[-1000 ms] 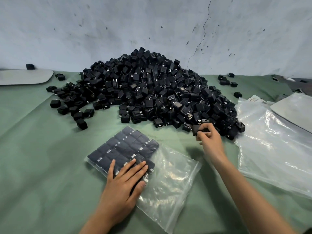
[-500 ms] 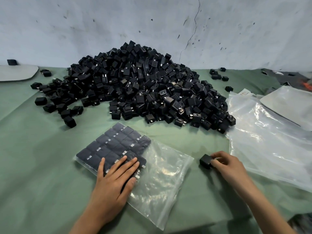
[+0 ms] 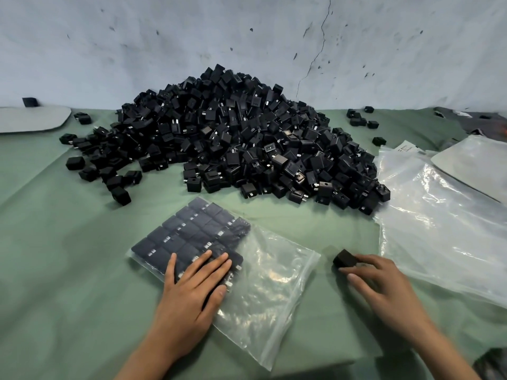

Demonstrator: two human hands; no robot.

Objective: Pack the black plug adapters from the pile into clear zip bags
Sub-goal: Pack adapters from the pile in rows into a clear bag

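clear zip bag (image 3: 274, 286) half filled with packed adapters (image 3: 192, 231) in flat rows, left hand (image 3: 192, 292) pressing them with straight fingers, right hand (image 3: 384, 286) pinching a loose adapter (image 3: 343, 259) beside the bag's empty end, pile (image 3: 233, 138) behind, empty bags (image 3: 439, 229) at right, green cloth (image 3: 274, 212) between

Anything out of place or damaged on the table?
Only strays: a few adapters lie apart from the pile, far right by the wall, and more off its left edge. Those in the bag lie in neat rows.

One adapter pile (image 3: 227, 138), one part-filled bag (image 3: 274, 283), one held adapter (image 3: 342, 259)
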